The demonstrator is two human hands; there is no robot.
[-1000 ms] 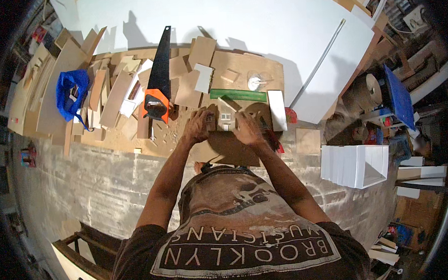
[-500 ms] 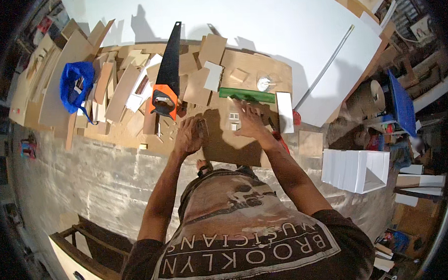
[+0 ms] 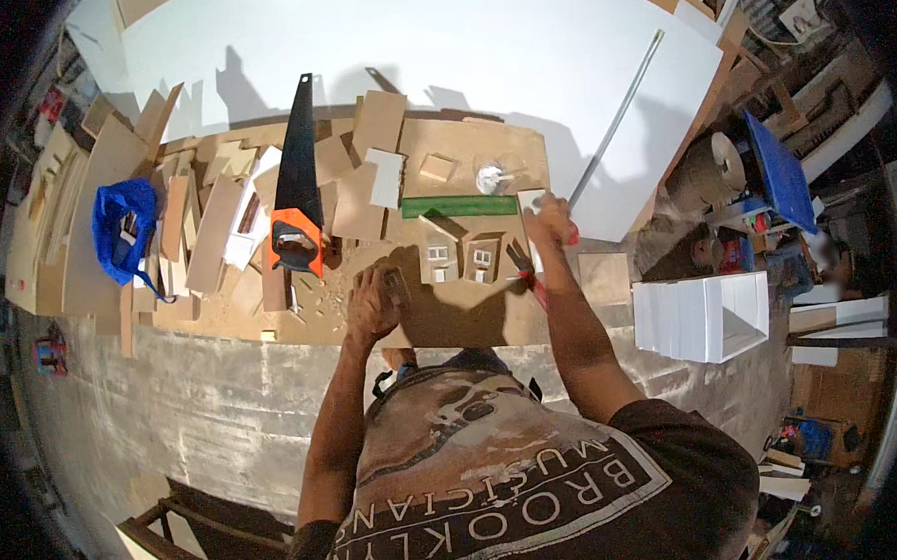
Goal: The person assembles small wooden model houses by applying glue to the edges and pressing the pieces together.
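My left hand [image 3: 372, 305] is closed around a small brownish flat piece [image 3: 398, 285] near the table's front edge. At the right, my right hand [image 3: 550, 221] has its fingers bunched over the end of a white strip [image 3: 532, 208], beside a small red object [image 3: 572, 236]; what lies under its fingers is hidden. Between the hands stand two small house-shaped wooden pieces, the left house piece [image 3: 438, 264] and the right house piece [image 3: 482, 259], both with white window frames. Red-handled pliers [image 3: 536, 288] lie just below my right hand.
A green strip [image 3: 459, 206] lies beyond the house pieces, with a white-smeared round dish [image 3: 491, 176] behind it. An orange-handled handsaw [image 3: 297, 227], wood offcuts [image 3: 206, 235] and a blue bag [image 3: 126, 229] fill the left. A long metal rod [image 3: 617, 122] rests on the white board [image 3: 438, 40].
My right hand has moved right, away from the house pieces, which now show fully, to the white strip. The left hand stays closed near the front edge. The view has shifted.
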